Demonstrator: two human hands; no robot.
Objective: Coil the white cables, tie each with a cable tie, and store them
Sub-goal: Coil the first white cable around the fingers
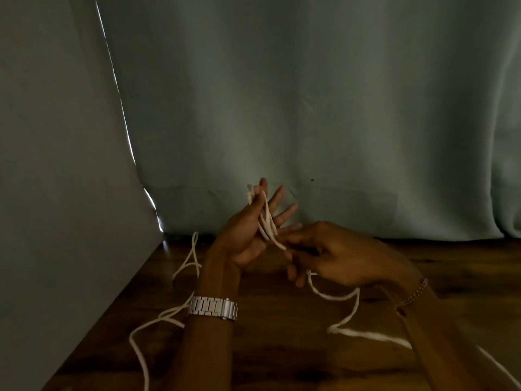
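My left hand [248,235] is raised palm-up over the dark wooden table [282,356], fingers spread, with a few turns of white cable [267,221] wound across the palm and pinned by the thumb. My right hand [335,255] is just to its right, fingertips pinching the same cable where it leaves the coil. From under the right hand the cable's slack [349,331] drops to the table and trails off to the lower right. A second white cable [166,317] lies in loose loops on the table, left of my left wrist.
A pale green curtain [324,114] hangs along the table's far edge. A grey panel [56,193] closes off the left side. I wear a metal watch [212,307] on the left wrist and a bead bracelet [414,293] on the right.
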